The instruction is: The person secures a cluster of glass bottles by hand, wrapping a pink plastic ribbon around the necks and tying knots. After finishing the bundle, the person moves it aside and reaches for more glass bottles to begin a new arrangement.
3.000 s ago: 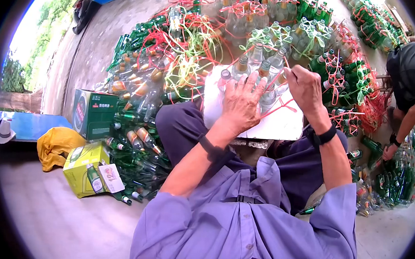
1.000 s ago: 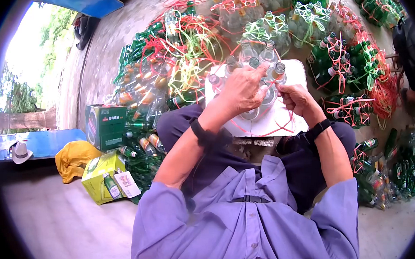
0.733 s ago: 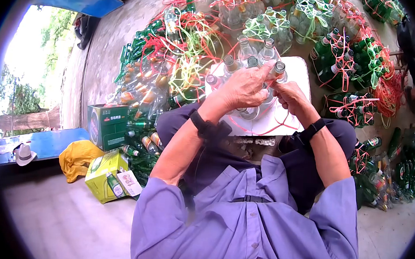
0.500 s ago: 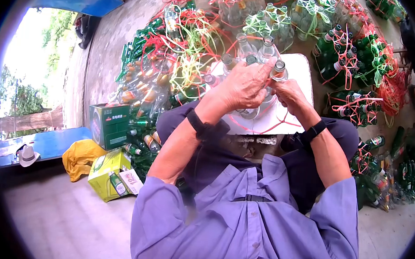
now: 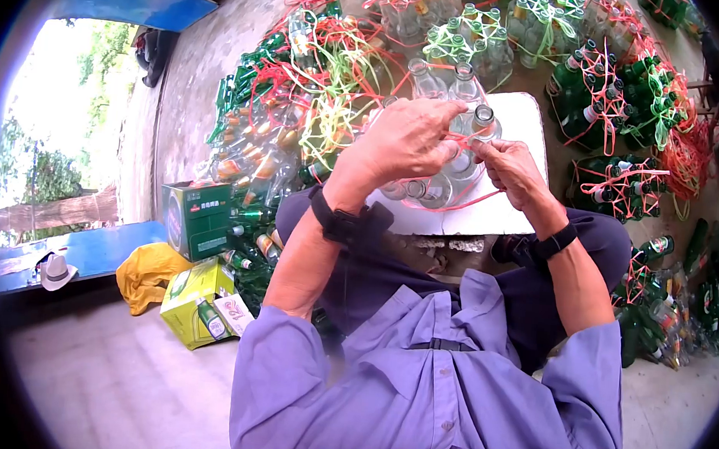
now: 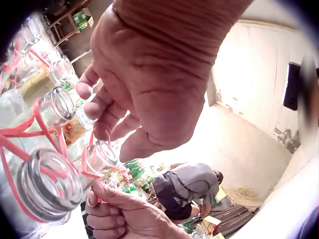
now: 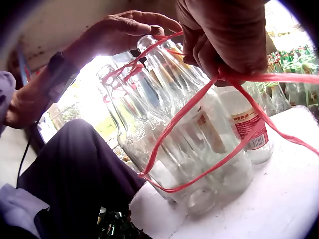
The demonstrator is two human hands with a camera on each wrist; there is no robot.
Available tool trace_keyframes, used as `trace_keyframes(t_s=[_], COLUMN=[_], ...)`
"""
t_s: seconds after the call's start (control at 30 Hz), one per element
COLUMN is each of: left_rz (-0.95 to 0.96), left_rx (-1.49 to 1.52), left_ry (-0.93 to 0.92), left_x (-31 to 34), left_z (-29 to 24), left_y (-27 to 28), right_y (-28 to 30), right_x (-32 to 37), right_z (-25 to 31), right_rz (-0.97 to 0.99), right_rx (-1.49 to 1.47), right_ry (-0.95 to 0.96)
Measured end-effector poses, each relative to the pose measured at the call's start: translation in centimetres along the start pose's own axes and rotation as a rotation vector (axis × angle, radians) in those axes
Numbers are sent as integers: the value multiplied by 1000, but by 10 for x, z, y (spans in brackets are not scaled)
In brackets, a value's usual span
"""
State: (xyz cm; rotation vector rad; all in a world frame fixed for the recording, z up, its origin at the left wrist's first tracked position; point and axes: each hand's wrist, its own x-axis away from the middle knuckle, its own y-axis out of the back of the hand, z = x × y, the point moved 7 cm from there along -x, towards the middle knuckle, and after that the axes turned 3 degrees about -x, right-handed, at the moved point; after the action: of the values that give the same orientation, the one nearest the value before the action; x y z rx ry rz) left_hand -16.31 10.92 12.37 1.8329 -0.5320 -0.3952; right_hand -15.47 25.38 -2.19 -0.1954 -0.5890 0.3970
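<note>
Several clear glass bottles (image 5: 462, 166) stand close together on a white board (image 5: 509, 209) between the person's knees. Red plastic string (image 7: 167, 130) runs round their bodies and in loops about their necks. The left hand (image 5: 406, 141) is over the near left bottles, its fingers and thumb at a strand beside a bottle neck (image 6: 102, 157). In the right hand (image 5: 512, 172), thumb and forefinger pinch the string right of the group. In the right wrist view, strands spread from below that hand (image 7: 224, 40). The left hand hides some bottle tops in the head view.
Tied bundles of bottles (image 5: 470, 38) stand beyond the board. Loose bottles lie at the left beside a green carton (image 5: 199, 215), a yellow-green carton (image 5: 198, 301) and a yellow cloth (image 5: 146, 273). Green bottles (image 5: 617, 187) are at the right. Another person (image 6: 184, 186) bends over behind.
Three seconds ago the left hand lay spread over the bottle tops and the right was raised. Both have since come together at the string; lately the left has drawn slightly left.
</note>
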Motion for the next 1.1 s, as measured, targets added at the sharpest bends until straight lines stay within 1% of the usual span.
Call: trace_keyframes(t_s=[0.03,0.1,0.17,0.2,0.27,0.3,0.37,0.4,0.47,0.6,0.67,0.73,0.8,0.83,0.9,1.1], left_rz=[-2,-32,39,40,-5,-4,-136,-136,-137,-169,-299,-292,-285,-287,-290,-297], left_rx=[110,128,150,149,-3,-3,-18,-19,-33,-67,-23,-82,-142,-90,-38,-26], left_ry=[19,21,121,123,41,43,21,22,102,127,144,156,166,198,233,211], left_x=[1,1,2,1,-2,-3,-4,-4,-4,-5,-2,-1,-1,-1,0,-5], left_z=[6,9,13,14,11,12,12,11,12,15,18,19,21,26,33,41], left_y=[0,4,5,4,5,3,9,10,14,11,17,18,18,18,17,13], right_y=[-1,-6,-10,-12,-13,-13,-15,-15,-15,-17,-18,-20,-22,-23,-25,-24], right_x=[-1,-2,0,1,2,1,2,2,1,2,1,0,4,4,4,8], right_z=[0,3,5,8,10,11,13,15,14,17,15,15,23,22,23,28], right_rz=[2,37,50,61,56,49,40,29,25,17,37,58,9,11,-4,-43], right_rx=[-1,-15,-38,-58,-83,-107,-100,-91,-98,-110,-130,-149,-48,-48,6,109], right_ry=[2,54,63,73,77,83,104,127,120,116,123,130,262,260,338,375])
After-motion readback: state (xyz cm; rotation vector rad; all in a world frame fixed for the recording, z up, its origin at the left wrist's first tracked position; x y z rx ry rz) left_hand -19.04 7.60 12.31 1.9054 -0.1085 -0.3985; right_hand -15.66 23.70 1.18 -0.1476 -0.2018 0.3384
